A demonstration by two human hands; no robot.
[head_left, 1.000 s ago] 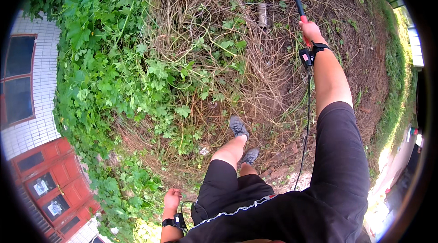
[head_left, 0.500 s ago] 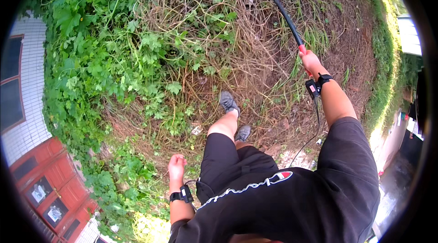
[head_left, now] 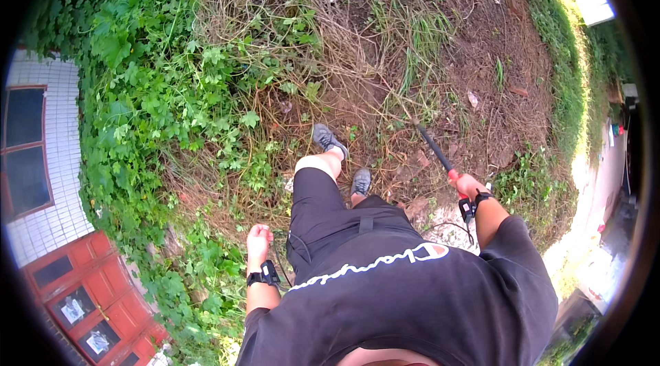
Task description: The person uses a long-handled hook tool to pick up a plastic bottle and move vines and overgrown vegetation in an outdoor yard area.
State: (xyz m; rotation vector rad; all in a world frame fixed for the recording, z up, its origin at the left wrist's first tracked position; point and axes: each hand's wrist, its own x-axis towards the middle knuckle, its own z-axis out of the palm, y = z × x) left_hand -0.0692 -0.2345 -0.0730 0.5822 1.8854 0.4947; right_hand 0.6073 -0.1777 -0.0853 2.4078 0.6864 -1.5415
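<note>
My right hand (head_left: 469, 186) is closed round the red grip of a black-shafted tool (head_left: 434, 145). The shaft slants forward and left, down toward dry stalks and bare soil. Its far tip blurs into the stalks, so the kind of head cannot be made out. My left hand (head_left: 259, 239) hangs beside my left thigh, fingers curled in and nothing seen in them. Each wrist wears a black strap with a small device and a cable. My left shoe (head_left: 328, 139) stands ahead of my right shoe (head_left: 361, 181) on the littered ground.
Leafy green vines (head_left: 158, 91) cover the left side. A heap of dry stalks (head_left: 261, 15) lies ahead, with grass tufts (head_left: 419, 50) to its right. Beyond the vines stand a white tiled wall (head_left: 58, 160) and a red door (head_left: 96, 290). A pale stone (head_left: 472, 99) lies on the soil.
My right hand has drawn the tool back toward my body, and its tip has come from the far stalks to nearer ground. The view has shifted; my left hand stays by my thigh.
</note>
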